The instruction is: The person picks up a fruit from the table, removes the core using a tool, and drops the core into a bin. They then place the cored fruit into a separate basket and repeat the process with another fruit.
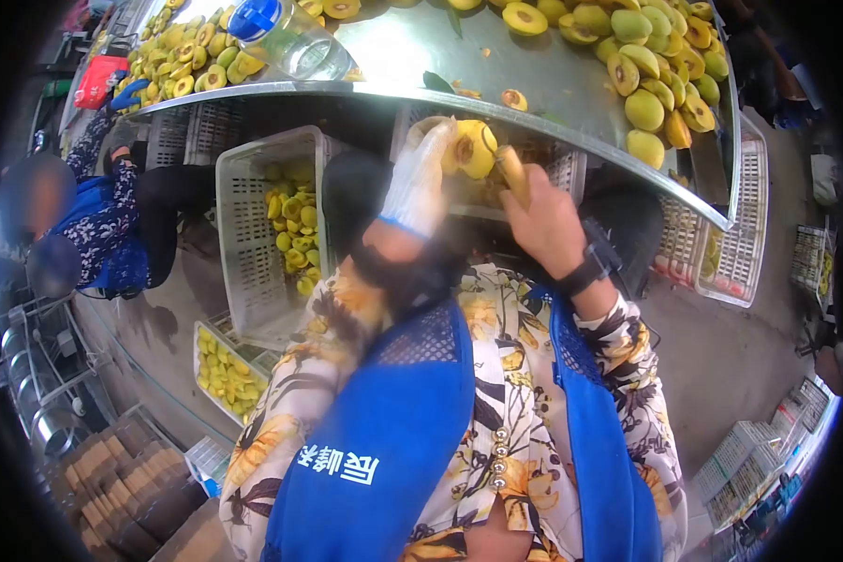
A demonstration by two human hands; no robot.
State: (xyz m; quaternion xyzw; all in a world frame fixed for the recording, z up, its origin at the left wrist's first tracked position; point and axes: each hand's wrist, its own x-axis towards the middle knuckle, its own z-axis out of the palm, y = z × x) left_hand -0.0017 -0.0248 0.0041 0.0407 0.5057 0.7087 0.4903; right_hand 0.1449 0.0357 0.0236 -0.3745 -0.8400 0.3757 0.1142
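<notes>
Fruit-processing workshop: metal table [403, 54], halved fruit [525, 19], plastic crates [245, 225].

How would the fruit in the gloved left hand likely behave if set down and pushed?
The fruit has a rounded outline, so it might roll or rock. Its yellow surface looks smooth, so it could be slippery. It seems to keep its shape in the gloved left hand, suggesting it's fairly firm.

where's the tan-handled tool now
Upper centre of the head view, the tan-handled tool is in the bare right hand, beside the yellow fruit in the white-gloved left hand.
</notes>
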